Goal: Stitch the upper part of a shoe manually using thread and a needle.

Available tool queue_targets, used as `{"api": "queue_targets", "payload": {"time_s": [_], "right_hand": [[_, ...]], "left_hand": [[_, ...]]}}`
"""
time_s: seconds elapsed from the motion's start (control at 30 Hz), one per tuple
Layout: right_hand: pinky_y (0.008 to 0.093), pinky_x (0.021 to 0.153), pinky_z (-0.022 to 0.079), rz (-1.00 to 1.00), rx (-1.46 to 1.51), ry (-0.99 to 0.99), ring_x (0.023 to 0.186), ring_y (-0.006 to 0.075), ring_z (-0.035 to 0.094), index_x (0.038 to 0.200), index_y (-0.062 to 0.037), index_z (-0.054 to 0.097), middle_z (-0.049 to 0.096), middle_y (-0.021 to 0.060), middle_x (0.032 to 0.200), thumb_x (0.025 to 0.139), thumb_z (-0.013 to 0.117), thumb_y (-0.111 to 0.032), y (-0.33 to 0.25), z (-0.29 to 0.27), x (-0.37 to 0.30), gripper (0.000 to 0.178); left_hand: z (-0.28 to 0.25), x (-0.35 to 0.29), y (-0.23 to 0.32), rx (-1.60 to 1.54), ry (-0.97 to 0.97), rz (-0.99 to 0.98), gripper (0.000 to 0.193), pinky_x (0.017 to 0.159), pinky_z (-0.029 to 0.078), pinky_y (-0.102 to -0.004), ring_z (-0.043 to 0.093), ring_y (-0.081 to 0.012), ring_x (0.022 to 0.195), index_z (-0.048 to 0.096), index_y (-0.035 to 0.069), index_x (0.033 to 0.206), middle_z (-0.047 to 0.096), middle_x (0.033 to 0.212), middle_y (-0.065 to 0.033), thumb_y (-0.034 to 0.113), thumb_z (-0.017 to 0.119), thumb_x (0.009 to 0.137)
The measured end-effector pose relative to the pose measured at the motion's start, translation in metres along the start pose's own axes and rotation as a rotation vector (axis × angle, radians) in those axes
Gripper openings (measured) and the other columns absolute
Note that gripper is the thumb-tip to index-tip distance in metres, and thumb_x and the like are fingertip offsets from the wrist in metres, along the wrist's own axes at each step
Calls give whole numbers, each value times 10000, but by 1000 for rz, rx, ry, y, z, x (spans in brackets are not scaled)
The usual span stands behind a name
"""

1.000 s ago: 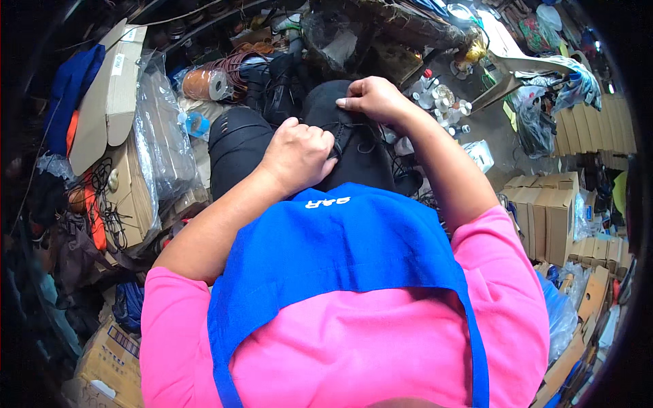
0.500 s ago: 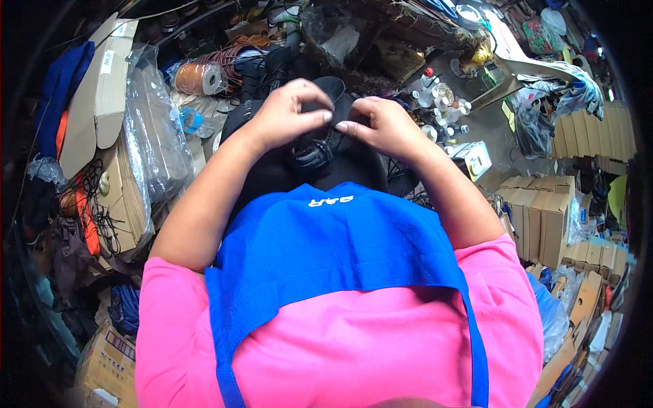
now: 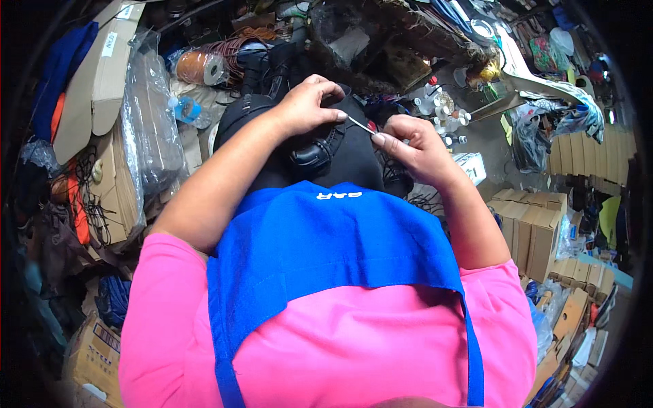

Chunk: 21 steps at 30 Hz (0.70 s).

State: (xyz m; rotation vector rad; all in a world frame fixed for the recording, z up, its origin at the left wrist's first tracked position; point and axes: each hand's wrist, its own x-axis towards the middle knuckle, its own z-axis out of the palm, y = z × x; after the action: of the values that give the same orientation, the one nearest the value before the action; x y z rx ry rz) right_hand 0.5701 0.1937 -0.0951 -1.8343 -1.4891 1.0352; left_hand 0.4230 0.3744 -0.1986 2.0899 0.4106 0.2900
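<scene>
A black shoe [image 3: 314,155] rests on my dark-clad lap, its chunky sole end toward me. Over it, my left hand [image 3: 313,105] is pinched, thumb and fingers at the upper end of a thin, pale, needle-like rod [image 3: 360,125]. The rod slants down to the right into my right hand [image 3: 411,144], whose thumb and curled forefinger grip its lower end. Whether it is a needle, a hook or taut thread is too small to tell. My blue apron [image 3: 340,234] covers the near part of my lap.
An orange spool [image 3: 201,69] and a plastic bottle [image 3: 188,110] lie at the left, near plastic-wrapped cardboard [image 3: 155,115]. Several small bottles [image 3: 442,105] stand beyond my right hand. Stacked cardboard boxes [image 3: 530,221] are at the right, and bundled cords [image 3: 88,190] at the far left.
My right hand has moved right and down, away from my left hand. The thin pale rod now shows between them. My left hand has shifted slightly right.
</scene>
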Motion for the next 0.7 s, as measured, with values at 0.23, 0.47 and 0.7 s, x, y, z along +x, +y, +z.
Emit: {"api": "queue_targets", "payload": {"time_s": [0.23,0.47,0.7], "right_hand": [[329,678,461,-119,-302,83,759,225,581,1000,-83,685,569,96,808,844,623,-108,12,16,16,169],[370,721,509,-136,-439,69,793,309,626,964,-101,703,613,138,846,745,626,-94,13,13,27,232],[386,725,502,-123,-516,44,791,297,628,906,-93,707,620,127,821,724,624,-114,5,16,35,201]], "left_hand": [[-28,19,3,-105,-287,58,319,936,410,-337,533,-212,1048,625,43,1052,592,1050,-93,189,695,777],[-34,16,8,-177,-378,36,268,890,431,-324,563,-194,957,666,61,1027,610,952,-78,150,690,775],[-36,16,5,-187,-415,50,276,881,434,-322,562,-209,950,689,85,1042,601,952,-88,133,679,771]]}}
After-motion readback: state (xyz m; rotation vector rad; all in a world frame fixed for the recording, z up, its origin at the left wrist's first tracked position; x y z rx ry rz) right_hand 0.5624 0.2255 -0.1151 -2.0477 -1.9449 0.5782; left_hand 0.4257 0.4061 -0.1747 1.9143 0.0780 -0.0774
